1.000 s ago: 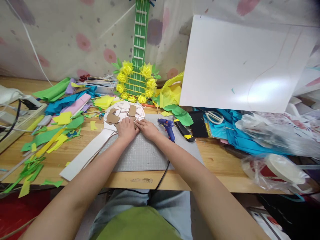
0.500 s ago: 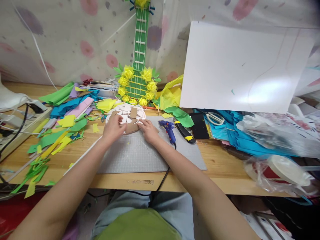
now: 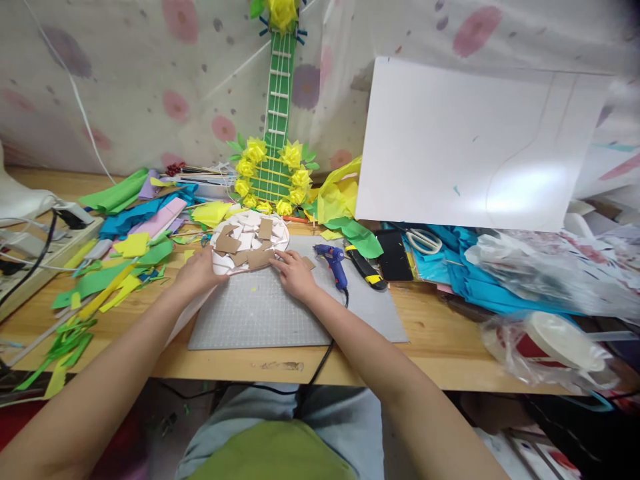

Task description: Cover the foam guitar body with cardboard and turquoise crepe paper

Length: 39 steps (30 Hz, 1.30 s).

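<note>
A rounded white board cutout (image 3: 281, 233) lies at the back of the grey cutting mat, covered with white scraps and several brown cardboard pieces (image 3: 228, 244). My left hand (image 3: 197, 271) grips its left edge, thumb at the near side and the other fingers partly hidden. At the right near edge, my right hand (image 3: 296, 275) has its fingers stretched out, the tips touching the rim beside a cardboard piece. From under my left wrist a white strip (image 3: 186, 312) runs toward the front. A blue glue gun (image 3: 333, 263) lies right of my right hand.
Behind the cutout stands a green paper guitar (image 3: 277, 100) with yellow flowers. Right of the cutting mat (image 3: 250, 320) are a yellow-black cutter (image 3: 367, 267), scissors (image 3: 424, 241) and a bagged cup (image 3: 555, 343). Paper scraps (image 3: 133, 243) and a power strip (image 3: 55, 250) occupy the left.
My left hand has moved left and toward me, off the top of the cutout to its left edge, uncovering cardboard pieces. The right hand stays near the right edge.
</note>
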Tool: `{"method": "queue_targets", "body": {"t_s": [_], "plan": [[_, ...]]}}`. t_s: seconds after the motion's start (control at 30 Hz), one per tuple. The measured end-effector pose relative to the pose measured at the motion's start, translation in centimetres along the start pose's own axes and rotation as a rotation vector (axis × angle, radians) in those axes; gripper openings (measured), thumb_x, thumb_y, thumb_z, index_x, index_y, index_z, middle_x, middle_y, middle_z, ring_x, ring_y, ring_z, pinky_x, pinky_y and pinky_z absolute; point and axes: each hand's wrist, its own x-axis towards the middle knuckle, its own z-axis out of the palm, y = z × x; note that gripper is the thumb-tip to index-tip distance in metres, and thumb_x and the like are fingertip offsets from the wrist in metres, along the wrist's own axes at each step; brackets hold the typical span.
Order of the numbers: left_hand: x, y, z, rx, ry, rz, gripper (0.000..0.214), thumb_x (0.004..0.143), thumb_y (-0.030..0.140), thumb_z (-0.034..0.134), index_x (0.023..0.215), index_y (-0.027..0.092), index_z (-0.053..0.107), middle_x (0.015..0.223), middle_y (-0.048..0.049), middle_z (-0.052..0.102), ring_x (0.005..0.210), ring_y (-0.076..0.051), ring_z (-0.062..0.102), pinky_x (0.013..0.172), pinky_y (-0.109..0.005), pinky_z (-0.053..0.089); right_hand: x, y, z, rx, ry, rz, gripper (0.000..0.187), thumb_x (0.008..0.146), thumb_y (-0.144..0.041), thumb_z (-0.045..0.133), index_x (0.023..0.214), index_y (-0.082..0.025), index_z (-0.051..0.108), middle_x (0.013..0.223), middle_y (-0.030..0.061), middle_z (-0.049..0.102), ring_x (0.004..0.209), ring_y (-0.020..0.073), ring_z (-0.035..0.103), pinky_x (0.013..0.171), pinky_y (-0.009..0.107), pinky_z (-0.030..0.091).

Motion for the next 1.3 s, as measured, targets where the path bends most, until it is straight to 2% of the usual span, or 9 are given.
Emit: {"method": "queue_targets", "body": {"t_s": [0.17, 0.3, 0.4, 0.53, 0.63, 0.83, 0.93, 1.1, 1.3], "plan": [[0.0, 0.5, -2.3, 0.130, -0.095, -0.089, 0.067, 0.063, 0.038, 0.066, 0.119, 0.010, 0.042, 0.113, -0.0192, 0.060, 0.099, -0.035, 0.059, 0.076, -0.040, 0.048, -0.4, 0.2, -1.1, -0.008, 0.071, 0.090, 0.043, 0.081, -0.008, 0.045, 0.121, -0.018, 0.059, 0.135, 0.0044, 0.050, 0.117, 0.0215, 0.041, 0.099, 0.037, 0.039], [1.0, -3.2, -4.4, 0.031, -0.077, -0.003, 0.071, 0.057, 0.043, 0.068, 0.119, 0.017, 0.043, 0.118, -0.0119, 0.058, 0.104, -0.031, 0.058, 0.083, -0.038, 0.048, -1.5, 0.4, -1.9, -0.015, 0.130, 0.068, 0.042, 0.083, -0.008, 0.043, 0.119, -0.020, 0.059, 0.133, 0.0033, 0.052, 0.116, 0.0195, 0.042, 0.100, 0.035, 0.038], [1.8, -6.2, -5.5, -0.091, -0.179, 0.142, 0.068, 0.055, 0.045, 0.065, 0.116, 0.019, 0.046, 0.118, -0.0089, 0.058, 0.109, -0.027, 0.056, 0.089, -0.035, 0.046, -2.0, 0.4, -2.0, -0.021, 0.144, 0.026, 0.040, 0.083, -0.007, 0.043, 0.117, -0.019, 0.061, 0.129, 0.0046, 0.055, 0.114, 0.0195, 0.044, 0.099, 0.034, 0.038], [2.3, -7.3, -5.8, -0.037, -0.182, 0.150, 0.068, 0.052, 0.044, 0.064, 0.114, 0.020, 0.052, 0.119, -0.0097, 0.059, 0.110, -0.030, 0.055, 0.089, -0.037, 0.046, -1.8, 0.2, -1.9, -0.011, 0.099, 0.007, 0.040, 0.082, -0.006, 0.043, 0.117, -0.017, 0.061, 0.119, 0.0058, 0.062, 0.107, 0.0188, 0.051, 0.096, 0.032, 0.040], [2.5, -6.1, -5.2, -0.014, -0.107, 0.159, 0.065, 0.053, 0.039, 0.064, 0.116, 0.023, 0.055, 0.124, -0.0090, 0.057, 0.115, -0.031, 0.052, 0.095, -0.037, 0.042, -1.7, 0.5, -1.9, -0.019, 0.043, 0.085, 0.037, 0.084, -0.008, 0.041, 0.115, -0.014, 0.061, 0.111, 0.0089, 0.065, 0.104, 0.0184, 0.055, 0.094, 0.032, 0.041], [1.3, -1.7, -2.5, -0.111, 0.232, 0.346, 0.045, 0.082, 0.033, 0.033, 0.118, 0.020, 0.056, 0.130, -0.0059, 0.053, 0.126, -0.019, 0.042, 0.109, -0.038, 0.029, -2.9, 1.5, -2.1, -0.096, -0.030, 0.163, 0.035, 0.087, -0.010, 0.040, 0.116, -0.012, 0.060, 0.122, 0.0118, 0.058, 0.117, 0.0209, 0.047, 0.100, 0.035, 0.035], [0.5, 0.2, -0.3, -0.099, 0.242, 0.468, 0.046, 0.086, 0.040, 0.034, 0.121, 0.019, 0.055, 0.137, -0.0071, 0.047, 0.131, -0.021, 0.036, 0.112, -0.042, 0.021, -3.4, 1.3, -2.1, -0.147, -0.064, 0.212, 0.037, 0.089, -0.021, 0.042, 0.123, -0.010, 0.053, 0.129, 0.0159, 0.052, 0.123, 0.0247, 0.043, 0.103, 0.039, 0.032], [0.0, 1.6, 1.9, -0.064, 0.206, 0.415, 0.048, 0.089, 0.040, 0.029, 0.126, 0.019, 0.052, 0.138, -0.0087, 0.046, 0.131, -0.021, 0.035, 0.112, -0.046, 0.018, -3.4, 0.3, -2.3, -0.214, -0.114, 0.276, 0.051, 0.088, -0.036, 0.048, 0.131, -0.008, 0.045, 0.135, 0.0222, 0.043, 0.127, 0.0282, 0.039, 0.102, 0.042, 0.032], [0.5, 2.3, 2.5, -0.086, 0.246, 0.391, 0.047, 0.089, 0.036, 0.028, 0.126, 0.020, 0.053, 0.137, -0.0083, 0.047, 0.131, -0.021, 0.036, 0.111, -0.046, 0.020, -2.4, -0.7, -3.5, -0.229, -0.116, 0.264, 0.036, 0.087, -0.028, 0.047, 0.119, -0.013, 0.054, 0.112, 0.0157, 0.062, 0.103, 0.0243, 0.058, 0.087, 0.034, 0.042]]}}
